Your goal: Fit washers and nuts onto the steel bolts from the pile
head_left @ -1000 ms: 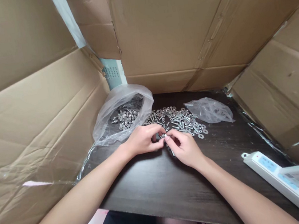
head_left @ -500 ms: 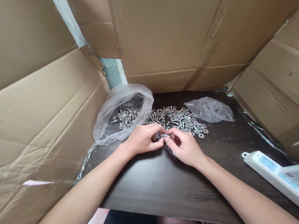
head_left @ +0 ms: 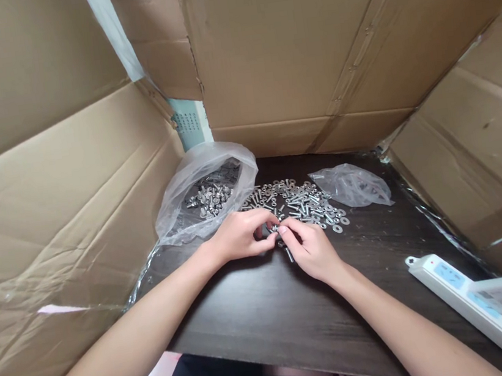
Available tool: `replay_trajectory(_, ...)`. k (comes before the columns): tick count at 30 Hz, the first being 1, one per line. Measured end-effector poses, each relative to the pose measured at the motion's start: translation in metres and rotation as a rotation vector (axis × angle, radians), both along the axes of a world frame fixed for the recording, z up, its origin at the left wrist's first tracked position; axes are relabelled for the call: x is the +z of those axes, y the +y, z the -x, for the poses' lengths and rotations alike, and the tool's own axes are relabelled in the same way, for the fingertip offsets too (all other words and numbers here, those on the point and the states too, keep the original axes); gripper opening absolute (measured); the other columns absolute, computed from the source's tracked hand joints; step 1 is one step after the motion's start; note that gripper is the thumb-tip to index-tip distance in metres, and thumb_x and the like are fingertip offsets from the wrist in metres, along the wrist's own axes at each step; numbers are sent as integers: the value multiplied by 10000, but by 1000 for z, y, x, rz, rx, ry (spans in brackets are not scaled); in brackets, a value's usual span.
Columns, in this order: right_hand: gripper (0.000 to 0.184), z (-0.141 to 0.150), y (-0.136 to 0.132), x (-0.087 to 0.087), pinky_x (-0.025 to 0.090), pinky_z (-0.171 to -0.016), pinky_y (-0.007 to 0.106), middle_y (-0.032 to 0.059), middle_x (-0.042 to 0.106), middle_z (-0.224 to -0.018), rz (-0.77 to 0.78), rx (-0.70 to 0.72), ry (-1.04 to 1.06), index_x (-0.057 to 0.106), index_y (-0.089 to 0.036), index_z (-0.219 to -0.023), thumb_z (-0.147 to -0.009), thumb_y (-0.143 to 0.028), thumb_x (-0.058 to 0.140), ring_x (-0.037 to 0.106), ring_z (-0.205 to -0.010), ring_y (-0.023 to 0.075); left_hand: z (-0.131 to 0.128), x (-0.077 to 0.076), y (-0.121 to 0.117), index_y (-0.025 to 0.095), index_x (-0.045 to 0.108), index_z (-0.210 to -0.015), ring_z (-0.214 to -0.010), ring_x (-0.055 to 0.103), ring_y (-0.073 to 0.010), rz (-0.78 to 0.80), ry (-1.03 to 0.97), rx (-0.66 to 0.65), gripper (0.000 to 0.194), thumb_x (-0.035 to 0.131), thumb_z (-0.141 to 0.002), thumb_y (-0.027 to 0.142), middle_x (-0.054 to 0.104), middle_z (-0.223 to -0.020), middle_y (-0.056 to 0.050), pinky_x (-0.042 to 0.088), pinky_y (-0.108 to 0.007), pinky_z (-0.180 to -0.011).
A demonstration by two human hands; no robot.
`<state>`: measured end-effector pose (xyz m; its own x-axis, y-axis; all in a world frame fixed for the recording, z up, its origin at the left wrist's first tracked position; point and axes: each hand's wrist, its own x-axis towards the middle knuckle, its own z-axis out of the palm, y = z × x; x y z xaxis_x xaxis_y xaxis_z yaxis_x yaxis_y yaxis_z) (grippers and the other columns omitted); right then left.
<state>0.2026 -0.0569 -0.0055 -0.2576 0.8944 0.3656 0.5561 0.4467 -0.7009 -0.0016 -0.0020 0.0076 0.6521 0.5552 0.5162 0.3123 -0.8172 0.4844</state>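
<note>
Over the dark table (head_left: pixel 249 311), my left hand (head_left: pixel 245 233) pinches a small silver bolt (head_left: pixel 273 229) between thumb and fingers. My right hand (head_left: pixel 310 247) meets it from the right, thumb and forefinger closed at the bolt's end; small rings seem to sit on the shank, partly covered by fingertips. Another bolt (head_left: pixel 289 254) lies on the table just below the right fingers. Behind the hands spreads a pile of loose bolts, nuts and washers (head_left: pixel 301 201). Left of it, an open clear plastic bag (head_left: pixel 174 204) holds many metal fasteners (head_left: pixel 213 199).
A second, crumpled clear bag (head_left: pixel 352 186) lies right of the pile. At the lower right is a white power strip (head_left: pixel 474 306) with a white plug (head_left: pixel 501 297) in it. Cardboard walls (head_left: pixel 287 41) enclose the table at the back and both sides.
The right thumb and forefinger have shifted slightly along the bolt and now lie straighter and closer together. The left hand keeps its place and its pinch.
</note>
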Motion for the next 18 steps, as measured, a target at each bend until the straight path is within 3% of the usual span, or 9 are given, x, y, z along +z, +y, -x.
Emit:
replay_trajectory(6,227,0,-1,2,407,-631,288,15,693,-774,13,-18,10,650,-197,-1000,-1040,-336,475,625,-647,180,0,1,0,179,698,-1039,-619,626,-108,-10,21,10,179,638,-889,255,727,-865,-5,455,-232,-610)
replay_trajectory(13,209,0,0,1,375,-541,271,-32,573,-622,4,-6,10,641,-188,-956,-1009,-339,508,517,-519,150,0,0,-1,186,698,-1053,-643,636,-108,5,42,15,182,639,-896,257,733,-911,-9,448,-231,-619)
replay_trajectory(18,196,1,0,-1,371,-550,268,-29,578,-631,-13,-17,0,633,-192,-937,-1009,-325,509,515,-525,147,0,0,-1,185,699,-1059,-639,632,-107,-6,31,9,185,635,-902,260,726,-906,-10,452,-230,-621)
